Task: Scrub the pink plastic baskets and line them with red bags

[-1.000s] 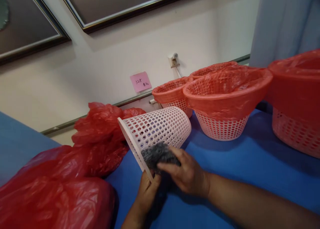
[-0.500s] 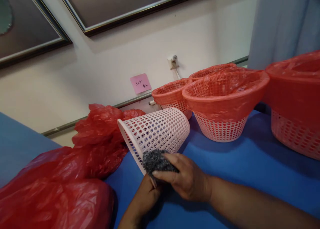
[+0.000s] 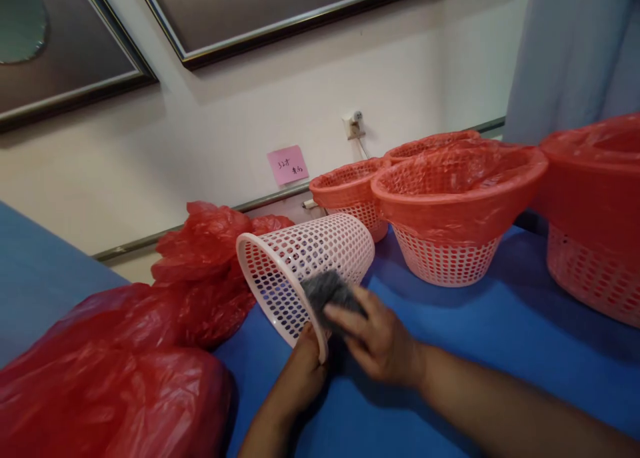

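A pale pink plastic basket [image 3: 330, 241] with round holes lies on its side, its mouth facing left and toward me. My left hand [image 3: 305, 365] grips the lower rim, thumb at the inside and the other fingers mostly hidden behind it. In my right hand [image 3: 383, 341] is a dark grey, fuzzy scrubbing cloth [image 3: 333, 298], blurred by motion. The cloth is against the basket's outer side, close to the rim. My right fingers are closed around it.
Several baskets lined with red plastic bags stand at the right, such as the middle one [image 3: 445, 255]. Heaped red plastic bags [image 3: 125, 371] lie at the left on the blue tabletop [image 3: 415, 418]. Behind is a wall with a socket [image 3: 354, 126] and a pink note [image 3: 287, 165].
My right hand has moved the cloth up and right, from the rim onto the basket's side. The basket has turned so more of its mouth shows. The view has shifted slightly.
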Motion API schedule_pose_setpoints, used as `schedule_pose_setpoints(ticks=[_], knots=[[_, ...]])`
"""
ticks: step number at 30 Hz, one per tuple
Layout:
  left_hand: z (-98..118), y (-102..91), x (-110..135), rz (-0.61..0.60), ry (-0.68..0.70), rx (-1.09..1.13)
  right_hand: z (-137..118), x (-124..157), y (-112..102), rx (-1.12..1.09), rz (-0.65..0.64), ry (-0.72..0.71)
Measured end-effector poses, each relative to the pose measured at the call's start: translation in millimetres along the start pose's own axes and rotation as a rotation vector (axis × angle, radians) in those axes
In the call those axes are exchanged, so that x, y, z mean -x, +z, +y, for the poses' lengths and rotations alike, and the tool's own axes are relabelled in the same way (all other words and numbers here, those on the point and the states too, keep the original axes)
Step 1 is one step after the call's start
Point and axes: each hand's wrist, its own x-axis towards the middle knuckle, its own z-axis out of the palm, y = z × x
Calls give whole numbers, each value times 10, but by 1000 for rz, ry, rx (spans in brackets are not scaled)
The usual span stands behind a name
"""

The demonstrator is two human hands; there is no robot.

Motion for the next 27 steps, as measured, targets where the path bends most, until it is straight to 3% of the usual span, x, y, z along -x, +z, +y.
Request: schedule_pose_setpoints(ticks=[3, 8, 12, 14, 17, 20, 22, 24, 27], knots=[[-13, 16, 59, 66, -79, 150, -232, 24, -7, -67, -45, -154], [66, -62, 53, 358, 37, 488, -116, 6, -4, 1, -142, -196], [210, -158, -16, 514, -44, 396, -78, 22, 34, -7, -226, -228], [230, -194, 10, 537, -72, 316, -17, 37, 42, -7, -144, -119], [195, -198, 103, 544, -91, 255, 253, 46, 43, 71, 121, 265], [160, -151, 167, 465, -66, 201, 607, 42, 70, 101, 329, 640], [157, -113, 171, 402, -35, 159, 709, 46, 102, 87, 372, 762], [156, -84, 157, 353, -3, 121, 615, 60, 126, 95, 301, 708], [126, -66, 146, 274, 47, 24, 184, 92, 127, 119, 72, 311]])
